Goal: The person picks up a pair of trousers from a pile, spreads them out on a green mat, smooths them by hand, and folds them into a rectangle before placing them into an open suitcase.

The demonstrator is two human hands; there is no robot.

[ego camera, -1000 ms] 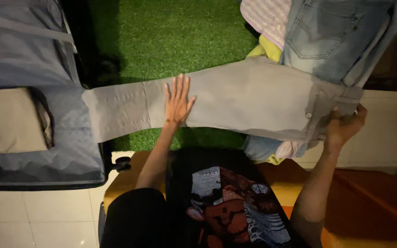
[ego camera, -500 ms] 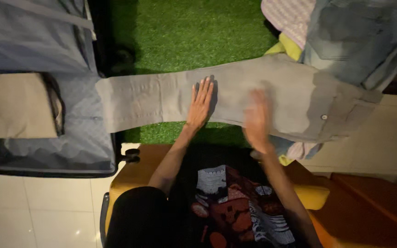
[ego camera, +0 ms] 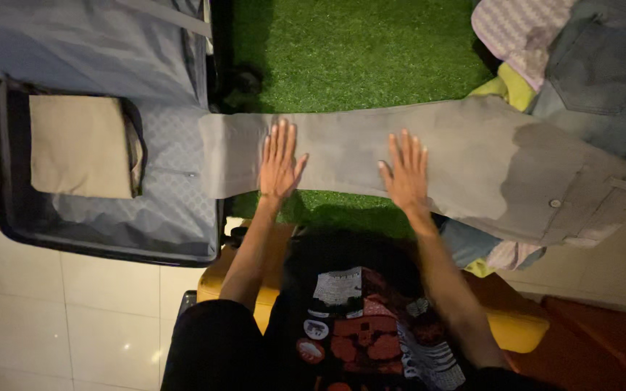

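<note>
Both hands lie flat, fingers spread, on the gray pants (ego camera: 465,159): left hand (ego camera: 278,166), right hand (ego camera: 406,177). Pants aren't folded yet. One tan folded cloth (ego camera: 81,145) already sits in the suitcase (ego camera: 9,217).

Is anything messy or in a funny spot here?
Yes, a little. The grey trousers lie stretched across the green turf, with the leg end poking over the edge of the open suitcase. The left hand and right hand press them flat. At the right, a heap of clothes is jumbled under the waistband.
</note>
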